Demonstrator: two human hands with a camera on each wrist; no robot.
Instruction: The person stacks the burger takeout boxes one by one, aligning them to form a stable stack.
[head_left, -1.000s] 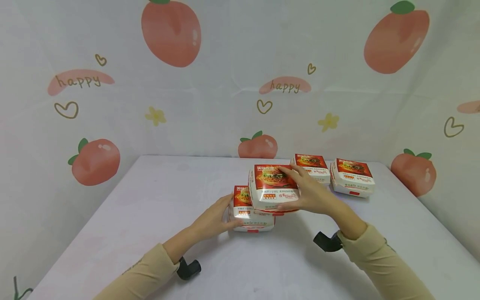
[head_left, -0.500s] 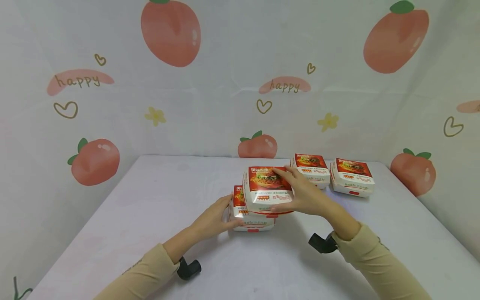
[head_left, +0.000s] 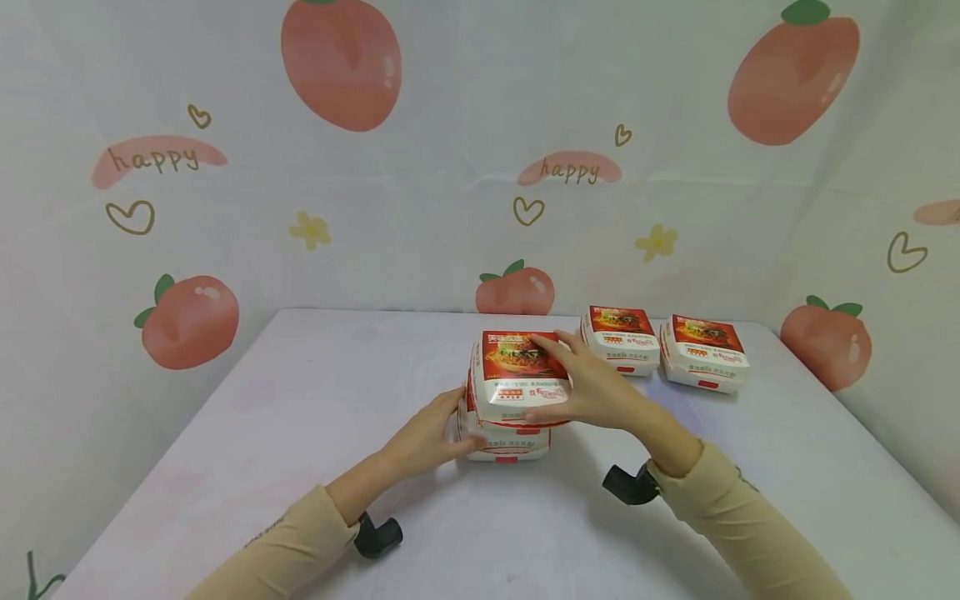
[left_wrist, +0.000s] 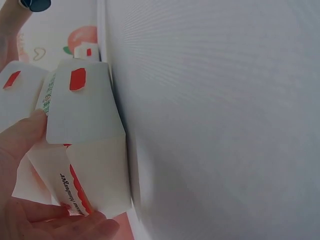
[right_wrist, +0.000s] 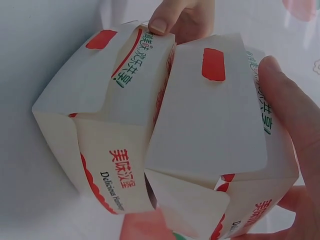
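Two white-and-red burger boxes are stacked near the table's middle. The lower burger box point(head_left: 504, 446) sits on the table; my left hand point(head_left: 424, 437) grips its left side, thumb at the front and fingers behind. Over it is the upper burger box point(head_left: 521, 379), which my right hand point(head_left: 600, 392) holds by its right side, thumb in front and fingers across the top. In the right wrist view the upper box point(right_wrist: 210, 120) is a little tilted, close against the lower box's point(right_wrist: 107, 120) top. Most of the lower lid is hidden beneath it.
Two more burger boxes stand at the table's back right, one box point(head_left: 620, 340) nearer the middle and another box point(head_left: 703, 353) farther right. A white cloth table point(head_left: 337, 375) lies under everything, with a fruit-print backdrop point(head_left: 420, 192) behind it.
My right hand has carried the upper box leftward, so it now lies more squarely over the lower box. My left hand and the lower box have stayed in place.
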